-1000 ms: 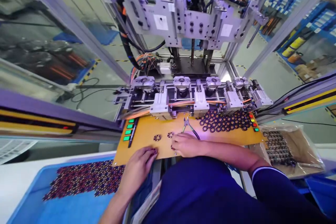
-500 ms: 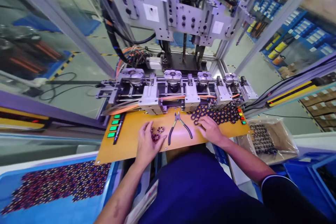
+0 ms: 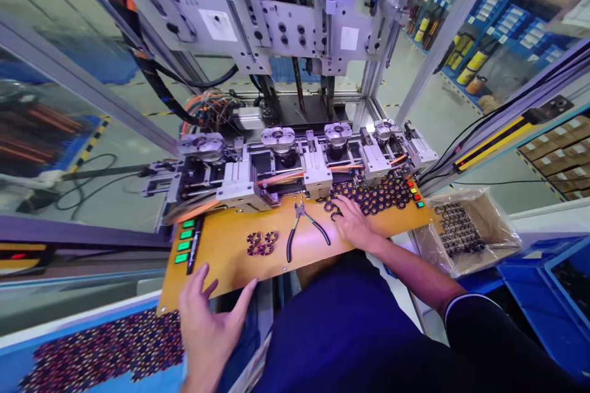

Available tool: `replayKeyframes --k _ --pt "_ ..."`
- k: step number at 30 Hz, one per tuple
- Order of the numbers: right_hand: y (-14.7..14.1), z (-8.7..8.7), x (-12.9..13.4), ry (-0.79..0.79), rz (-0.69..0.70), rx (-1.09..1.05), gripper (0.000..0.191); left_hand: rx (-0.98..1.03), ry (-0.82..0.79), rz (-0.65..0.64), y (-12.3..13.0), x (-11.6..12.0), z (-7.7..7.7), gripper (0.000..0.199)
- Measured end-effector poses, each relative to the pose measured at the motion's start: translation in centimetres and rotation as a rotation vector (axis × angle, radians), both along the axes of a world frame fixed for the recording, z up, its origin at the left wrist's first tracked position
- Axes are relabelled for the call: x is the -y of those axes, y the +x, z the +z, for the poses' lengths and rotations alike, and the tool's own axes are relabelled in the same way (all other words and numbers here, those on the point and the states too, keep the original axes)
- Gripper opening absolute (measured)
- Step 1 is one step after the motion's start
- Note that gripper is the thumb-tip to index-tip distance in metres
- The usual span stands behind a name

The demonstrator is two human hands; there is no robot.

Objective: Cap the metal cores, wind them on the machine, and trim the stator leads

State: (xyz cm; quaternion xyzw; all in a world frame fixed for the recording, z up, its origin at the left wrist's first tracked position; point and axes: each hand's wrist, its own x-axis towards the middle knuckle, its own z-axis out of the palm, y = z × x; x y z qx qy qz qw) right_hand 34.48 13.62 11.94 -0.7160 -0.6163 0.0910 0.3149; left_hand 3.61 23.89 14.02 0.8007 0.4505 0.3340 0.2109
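My left hand [image 3: 209,319] is over the front left edge of the yellow work plate [image 3: 225,276], fingers spread, holding nothing. Several small ring parts [image 3: 260,244] lie grouped on the plate beyond it. Pliers [image 3: 300,227] with dark handles rest spread apart at the plate's middle. Right of them, my right hand [image 3: 353,224] reaches to the near edge of a cluster of dark rings [image 3: 378,196]. Its fingertips touch a dark ring [image 3: 336,215]; whether they grip it is not clear.
A machine with round metal fixtures [image 3: 278,137] stands behind the plate. Green buttons [image 3: 184,241] and a dark pen-like tool [image 3: 194,245] are at left. A blue tray [image 3: 110,384] of rings is lower left; a plastic-lined box [image 3: 500,239] of parts is at right.
My left hand has moved off the ring group toward the body and opened wide. My right hand stays by the dark rings. The view has shifted.
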Motion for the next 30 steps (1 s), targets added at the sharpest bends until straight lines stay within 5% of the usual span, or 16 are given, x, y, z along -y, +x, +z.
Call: replayKeyframes --k 3,8,11,15,23,26,30 --pt "-1.6 3.2 -0.5 0.105 0.092 -0.103 0.013 0.075 -0.129 -0.079 1.2 -0.1 3.3 0.065" --pt "-5.5 9.9 -1.0 0.302 0.273 -0.301 0.008 0.281 -0.569 -0.506 5.4 0.6 8.5 0.048" --pt "-6.9 12.1 -1.3 0.416 0.344 -0.480 0.007 0.440 -0.669 -0.480 6.6 1.3 9.8 0.042" --pt "-7.2 12.9 -2.0 0.419 0.401 -0.617 0.010 0.388 -0.468 -0.389 6.2 1.4 10.0 0.034" --pt "-7.4 12.7 -3.8 0.297 0.372 -0.678 0.006 0.302 0.021 -0.395 5.8 -0.2 8.2 0.037" --pt "-6.8 12.9 -4.8 0.255 0.386 -0.605 0.010 0.253 0.135 -0.323 4.8 -1.4 5.1 0.045" --pt "-4.6 14.2 -8.5 0.234 0.474 -0.452 0.011 0.162 0.242 -0.161 2.9 -3.6 -1.0 0.060"
